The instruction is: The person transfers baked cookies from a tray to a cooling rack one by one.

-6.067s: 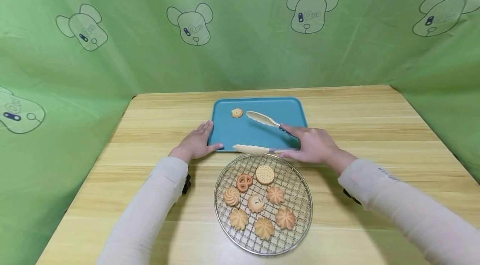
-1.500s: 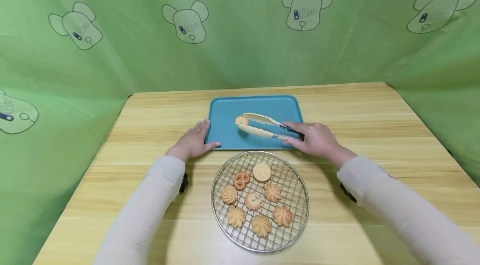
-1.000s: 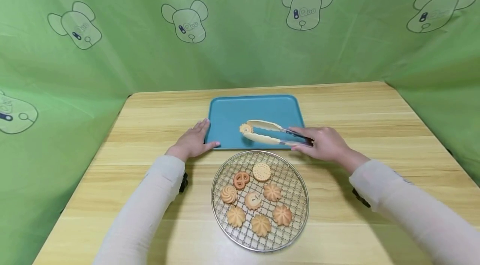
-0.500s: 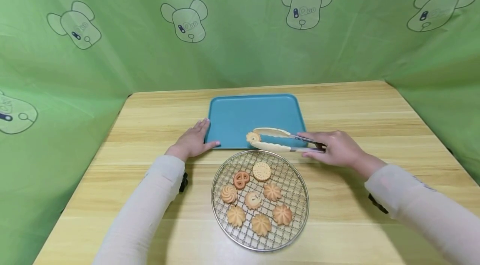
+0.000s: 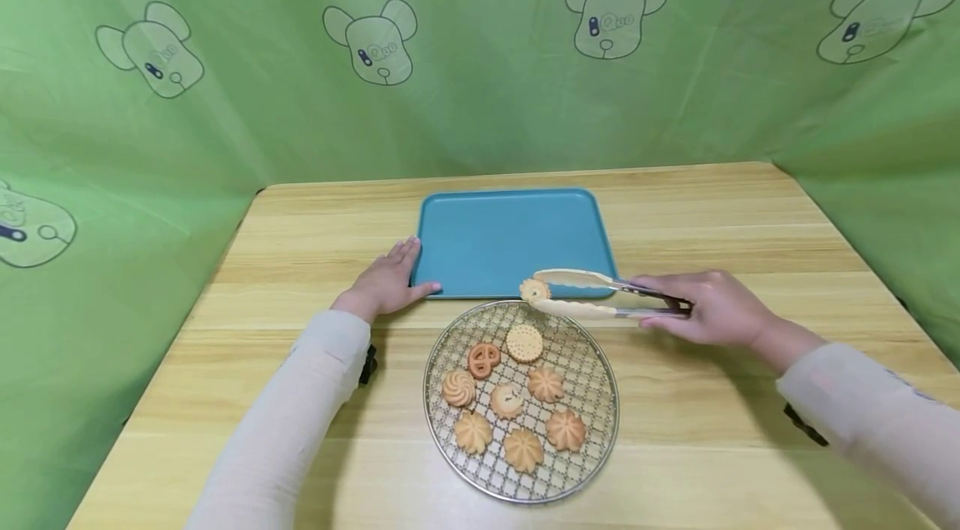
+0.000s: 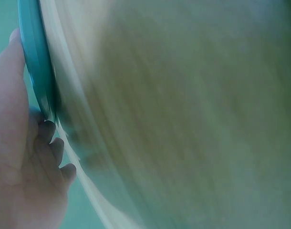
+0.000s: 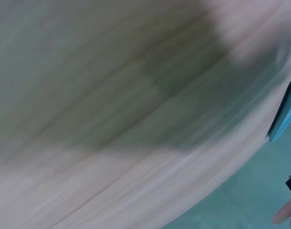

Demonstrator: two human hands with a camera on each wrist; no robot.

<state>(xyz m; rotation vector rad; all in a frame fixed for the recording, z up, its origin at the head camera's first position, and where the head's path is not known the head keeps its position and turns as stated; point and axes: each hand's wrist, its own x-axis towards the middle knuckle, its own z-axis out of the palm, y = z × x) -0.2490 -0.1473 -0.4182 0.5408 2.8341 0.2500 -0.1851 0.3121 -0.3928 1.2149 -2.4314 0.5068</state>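
In the head view, my right hand [image 5: 712, 307] grips a pair of tongs [image 5: 576, 310] with cream-coloured tips and metal arms. Between those tips is a small round cookie [image 5: 534, 290], raised over the tray's front edge and the far rim of the round wire rack [image 5: 588, 380]. My left hand [image 5: 382, 284] rests at the front left corner of the blue tray [image 5: 510, 238], thumb on its front edge and fingers along its side. The left wrist view shows the thumb and fingers against the tray's rim [image 6: 36, 52]. Only a fingertip [image 7: 286, 212] shows in the right wrist view.
On the rack lie several cookies: a pretzel-shaped cookie [image 5: 483, 360], a round dotted biscuit [image 5: 524, 343], a swirl cookie [image 5: 458, 388] and flower-shaped cookies [image 5: 522, 450]. Rack and tray sit on a wooden table [image 5: 697, 230]. A green curtain [image 5: 480, 122] hangs behind.
Earlier the cookie lay on the tray with the tongs spread beside it. The tongs now pinch it, and my right hand has carried it rightward and nearer. My left hand stays put.
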